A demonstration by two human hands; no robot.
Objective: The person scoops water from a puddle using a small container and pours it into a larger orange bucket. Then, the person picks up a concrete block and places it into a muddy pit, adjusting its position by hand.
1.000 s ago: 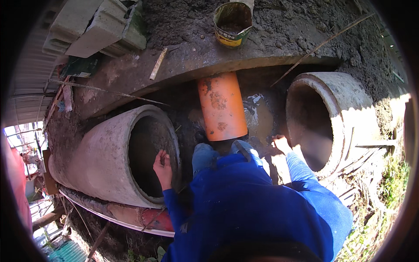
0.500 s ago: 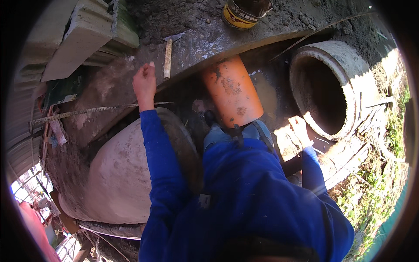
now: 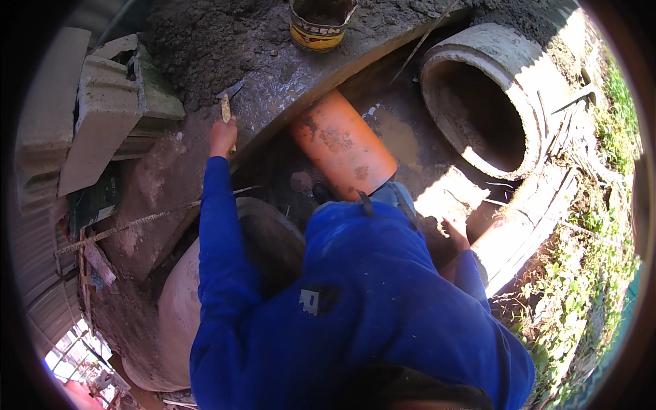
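Observation:
My left hand (image 3: 222, 139) is wrapped round the wooden handle of a trowel (image 3: 226, 108), whose metal blade lies on the wet concrete slab (image 3: 263, 109). My right hand (image 3: 456, 234) is low beside a sunlit, rough, pale lump (image 3: 451, 198); its fingers are in shade and hard to make out. Between the hands, an orange plastic pipe (image 3: 345, 145) runs out from under the slab's edge toward my legs. Mud marks its surface.
A large round concrete pipe (image 3: 509, 51) opens at the right. A yellow and black bucket (image 3: 318, 37) stands on the slab at the back. Concrete blocks (image 3: 102, 113) are stacked left, above a thin rod (image 3: 143, 222). A big pale rounded form (image 3: 179, 321) lies beside my left arm.
My left hand has reached forward and closed round the trowel's handle. My right hand has dropped down and slightly back beside the pale lump. The whole view has shifted.

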